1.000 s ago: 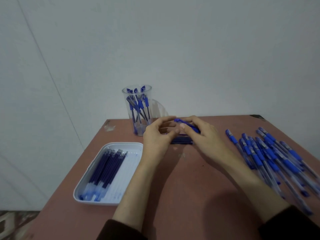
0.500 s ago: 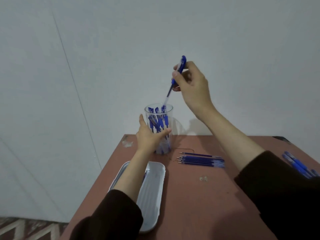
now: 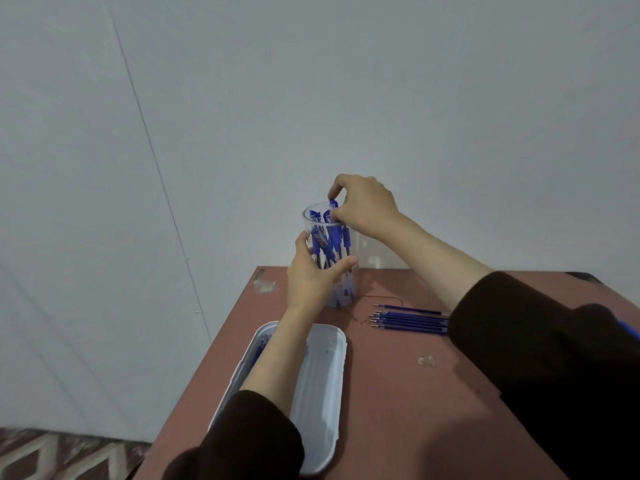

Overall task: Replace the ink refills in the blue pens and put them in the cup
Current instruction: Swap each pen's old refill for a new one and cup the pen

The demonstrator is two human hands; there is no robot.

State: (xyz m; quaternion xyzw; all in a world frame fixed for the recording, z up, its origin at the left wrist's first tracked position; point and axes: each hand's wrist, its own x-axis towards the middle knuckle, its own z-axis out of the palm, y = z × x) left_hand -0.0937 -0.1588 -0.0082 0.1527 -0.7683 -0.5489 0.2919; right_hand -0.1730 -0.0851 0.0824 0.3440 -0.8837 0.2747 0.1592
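A clear plastic cup [image 3: 348,289] stands at the table's far edge with several blue pens upright inside. My left hand [image 3: 311,275] grips the cup's side, thumb on the right and fingers on the left. My right hand [image 3: 363,206] hovers at the cup's rim and pinches the top of a blue pen [image 3: 333,206] that stands almost fully inside the cup. A row of blue ink refills [image 3: 410,321] lies on the table to the right of the cup, partly hidden by my right sleeve.
A white tray [image 3: 322,393] sits at the table's left edge under my left forearm; a few refills show in it. The red-brown table [image 3: 398,410] meets a pale wall behind. One blue pen tip [image 3: 628,329] peeks past my right sleeve. Patterned floor lies lower left.
My right hand came down from high above the cup to its rim, lowering the pen into the cup. My left hand keeps hold of the cup.
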